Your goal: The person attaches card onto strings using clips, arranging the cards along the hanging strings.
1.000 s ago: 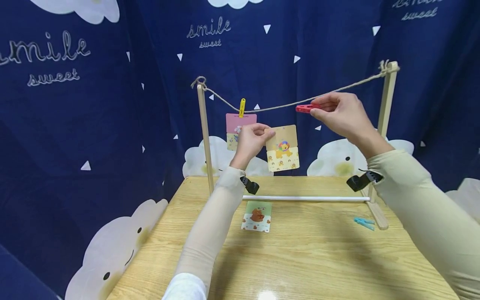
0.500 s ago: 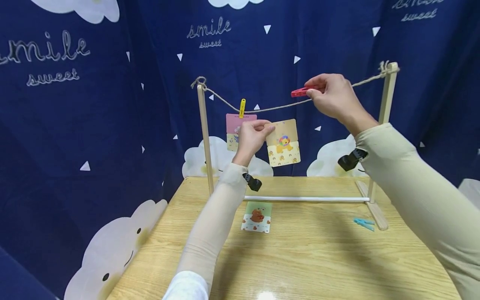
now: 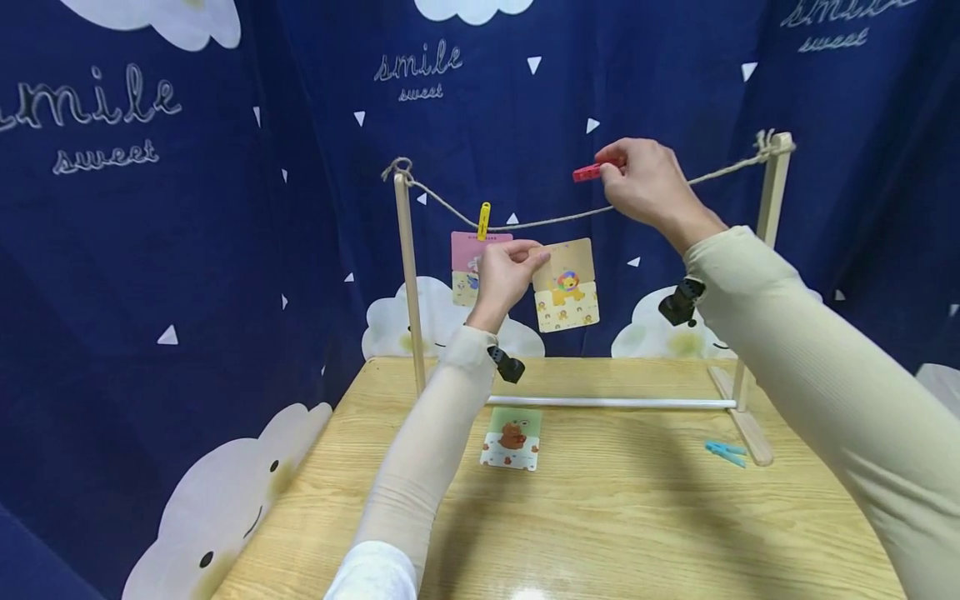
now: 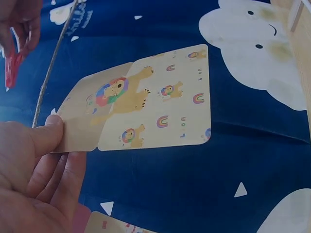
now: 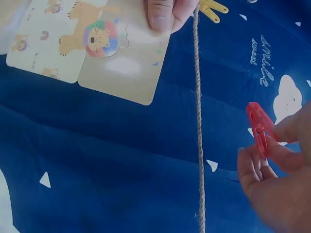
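Dark-blue curtain fabric (image 3: 315, 208) printed with white clouds and triangles backs the work area. Left hand (image 3: 504, 279) pinches the upper left corner of a tan-and-cream rectangular card with a lion print (image 3: 566, 287), thumb in front and fingers behind. Card position: just below a sagging twine rope (image 3: 558, 220), slightly tilted, not clipped. Right hand (image 3: 647, 185) pinches a red plastic clothespin (image 3: 587, 173) between thumb and fingers. Compared with one second ago, this clothespin is higher and farther left; it now stands above the rope, apart from the card. Left of the card, a yellow plastic clothespin (image 3: 483, 221) fastens a pink-and-yellow card (image 3: 464, 260) to the rope. Two wooden posts (image 3: 408, 283) support the rope ends. On the wood-grain table (image 3: 615, 533) lie a green-and-white bear card (image 3: 513, 437) and a light-blue clothespin (image 3: 725, 451). No container is visible.
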Motion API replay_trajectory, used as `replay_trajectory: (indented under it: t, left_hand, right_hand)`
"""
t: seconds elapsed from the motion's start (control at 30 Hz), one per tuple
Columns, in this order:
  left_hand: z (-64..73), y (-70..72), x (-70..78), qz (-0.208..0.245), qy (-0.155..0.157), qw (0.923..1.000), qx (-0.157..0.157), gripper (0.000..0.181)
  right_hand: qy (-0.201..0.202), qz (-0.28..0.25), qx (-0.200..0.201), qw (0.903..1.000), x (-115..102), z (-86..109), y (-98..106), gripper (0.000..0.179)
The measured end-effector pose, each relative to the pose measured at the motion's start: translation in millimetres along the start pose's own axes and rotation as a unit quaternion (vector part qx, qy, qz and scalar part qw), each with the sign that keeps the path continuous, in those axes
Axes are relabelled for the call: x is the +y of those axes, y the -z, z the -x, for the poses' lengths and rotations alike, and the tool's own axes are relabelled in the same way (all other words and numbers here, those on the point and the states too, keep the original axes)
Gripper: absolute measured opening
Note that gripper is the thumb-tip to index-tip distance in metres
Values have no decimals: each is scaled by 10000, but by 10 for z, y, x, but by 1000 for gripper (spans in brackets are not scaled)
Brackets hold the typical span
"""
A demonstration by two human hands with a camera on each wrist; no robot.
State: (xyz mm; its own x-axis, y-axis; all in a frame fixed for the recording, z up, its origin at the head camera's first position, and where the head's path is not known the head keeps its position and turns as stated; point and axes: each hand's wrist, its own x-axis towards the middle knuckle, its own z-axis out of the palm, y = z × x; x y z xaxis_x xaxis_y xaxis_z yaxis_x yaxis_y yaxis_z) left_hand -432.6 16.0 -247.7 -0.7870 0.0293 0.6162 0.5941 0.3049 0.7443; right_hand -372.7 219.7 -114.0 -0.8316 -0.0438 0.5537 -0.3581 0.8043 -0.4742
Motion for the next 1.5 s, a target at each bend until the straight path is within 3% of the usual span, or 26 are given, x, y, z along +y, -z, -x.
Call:
replay_trajectory:
  t: [0.5, 1.0, 1.5]
  left_hand:
    - [-28, 13, 12, -1, 86, 10000, -15, 16]
    - [-26, 7, 6, -53, 138, 9999, -12, 16]
    - [-46, 15, -16, 27, -29, 10000, -29, 12]
  right_hand:
    - [156, 140, -157, 9997, 11, -139, -49, 46]
    - [442, 128, -119, 9989, -98, -147, -102, 41]
    - [780, 340, -41, 9964, -142, -162, -160, 35]
